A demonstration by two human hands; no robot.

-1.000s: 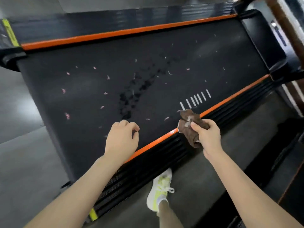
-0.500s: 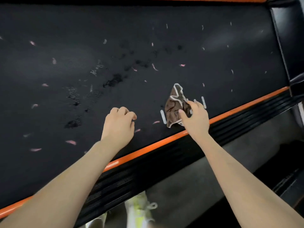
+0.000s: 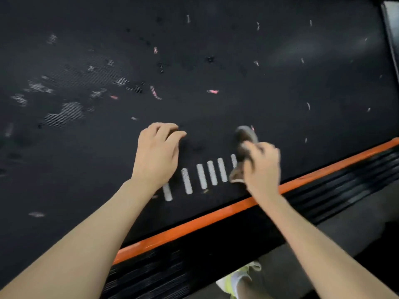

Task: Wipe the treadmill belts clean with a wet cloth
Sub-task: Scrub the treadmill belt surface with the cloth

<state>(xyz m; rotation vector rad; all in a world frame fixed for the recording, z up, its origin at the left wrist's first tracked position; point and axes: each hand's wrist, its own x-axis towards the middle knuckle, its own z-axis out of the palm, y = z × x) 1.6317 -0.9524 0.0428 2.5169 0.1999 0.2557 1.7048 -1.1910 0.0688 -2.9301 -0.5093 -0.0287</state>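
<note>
Belt (image 3: 108,160) fills the view, black, near edge running along the orange rail (image 3: 216,214). Far left: pale patches (image 3: 64,114) on the weave, prob. wet, not spread out.

L hand (image 3: 157,156) rests on belt just left of the white stripes (image 3: 203,175). Its fingers are bent and close together, tips down on the surface, holding nothing. A sec ago it sat nearer the rail. Now it's further in, prob. as a brace while the person leans over.

Cloth (image 3: 245,141), brown & bunched, is down on belt at the right end of the stripes, hiding the last one or so. R hand (image 3: 262,167) grips it from above w/ fingers curled round the bunch; blur hides finer detail.

Change: 1 s back the cloth was at the rail, barely on the belt. Half a sec back it lay on the stripes, and now it's a bit further in. So wiping has begun, and the blur suggests a stroke under way.

Right of cloth: pink & white scraps (image 3: 308,105) scattered about, more mid-belt. Judgement: early in the job, most of belt unwiped. Low right, a shoe (image 3: 239,281) on the floor.
</note>
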